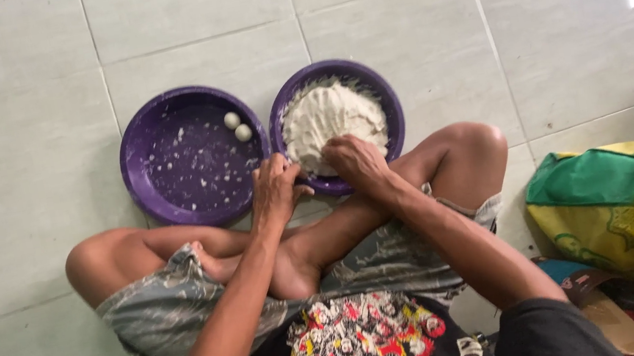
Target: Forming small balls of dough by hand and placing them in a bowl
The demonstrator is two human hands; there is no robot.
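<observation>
My right hand [358, 164] sits curled on the near edge of the white dough mound [331, 120] in the round purple plastic basin on the right [388, 102], fingers dug in, pinching a bit off it seems; how tightly I cannot tell. My left hand [275, 195] is just beside it at the rim, half closed, touching the right. Dough lies straight ahead of both, right hand nearer. Two small white dough balls [237, 126] rest in the purple plastic basin on the left [140, 169], up-left of my left hand
</observation>
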